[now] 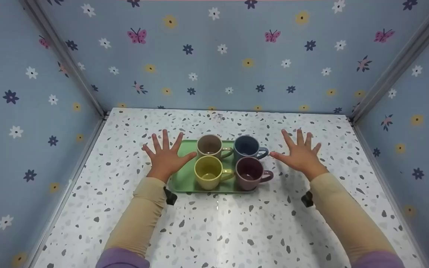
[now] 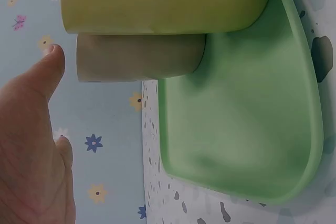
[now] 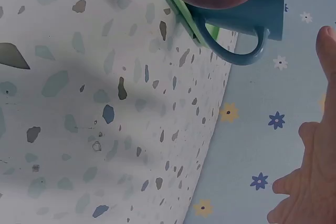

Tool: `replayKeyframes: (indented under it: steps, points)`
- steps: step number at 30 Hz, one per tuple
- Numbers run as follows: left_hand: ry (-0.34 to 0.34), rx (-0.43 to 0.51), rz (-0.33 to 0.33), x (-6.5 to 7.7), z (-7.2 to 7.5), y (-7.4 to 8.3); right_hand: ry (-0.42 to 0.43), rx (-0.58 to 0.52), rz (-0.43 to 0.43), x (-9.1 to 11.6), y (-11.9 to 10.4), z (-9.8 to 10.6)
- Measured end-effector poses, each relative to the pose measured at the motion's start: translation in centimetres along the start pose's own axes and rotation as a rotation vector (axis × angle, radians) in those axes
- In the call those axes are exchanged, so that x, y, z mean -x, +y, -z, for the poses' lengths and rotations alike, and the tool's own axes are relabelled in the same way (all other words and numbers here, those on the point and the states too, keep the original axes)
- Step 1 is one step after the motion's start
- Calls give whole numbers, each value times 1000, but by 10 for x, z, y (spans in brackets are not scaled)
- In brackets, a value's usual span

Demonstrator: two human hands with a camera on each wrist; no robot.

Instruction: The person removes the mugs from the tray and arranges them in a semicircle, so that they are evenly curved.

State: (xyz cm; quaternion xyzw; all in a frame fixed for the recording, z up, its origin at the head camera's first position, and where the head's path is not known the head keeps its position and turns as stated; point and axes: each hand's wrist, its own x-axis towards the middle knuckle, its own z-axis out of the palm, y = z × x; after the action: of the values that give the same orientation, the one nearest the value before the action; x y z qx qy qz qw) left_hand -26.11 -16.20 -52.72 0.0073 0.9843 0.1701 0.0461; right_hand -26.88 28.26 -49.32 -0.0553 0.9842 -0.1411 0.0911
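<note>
On a green tray (image 1: pixel 184 175) stand a grey-brown mug (image 1: pixel 209 145), a blue mug (image 1: pixel 246 146), a yellow mug (image 1: pixel 207 173) and a plum-coloured mug (image 1: pixel 250 173), upright in two rows with handles to the right. My left hand (image 1: pixel 166 158) is spread above the tray's left side, thumb near the grey-brown and yellow mugs. To the right of the tray, my right hand (image 1: pixel 303 156) has its fingers fanned out, thumb near the blue mug's handle. Neither hand holds anything. In the left wrist view, the yellow mug (image 2: pixel 168 3) partly covers the grey-brown one (image 2: pixel 139 59).
The speckled white tabletop (image 1: pixel 218 230) lies under the tray. Blue panels with flowers and butterflies, the back wall (image 1: pixel 229 56) among them, enclose the table at the back and both sides. A small black device (image 1: pixel 170 196) sits at the left wrist, another (image 1: pixel 307 199) at the right.
</note>
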Motion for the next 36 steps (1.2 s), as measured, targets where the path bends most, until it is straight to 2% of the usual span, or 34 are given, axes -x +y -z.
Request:
replayKeyframes:
  steps: [4, 8, 14, 18, 28, 36]
  points:
    - [10, 10, 0, 1, 1, -5, 31, -32, 19, -4, -1, 1]
    - [9, 4, 2, 0, -6, -16, 53, -146, 56, -8, 0, 0]
    - [-18, 10, -17, 1, -38, -35, 88, -374, 87, -13, 2, -11]
    - [-25, 1, -8, 2, -56, -43, 131, -464, 116, -18, 0, -22]
    - [-32, 35, 0, 9, -80, -32, 195, -611, 187, -26, -5, -43]
    - [-27, 33, 29, 5, -90, -34, 202, -858, 178, -35, -8, -64]
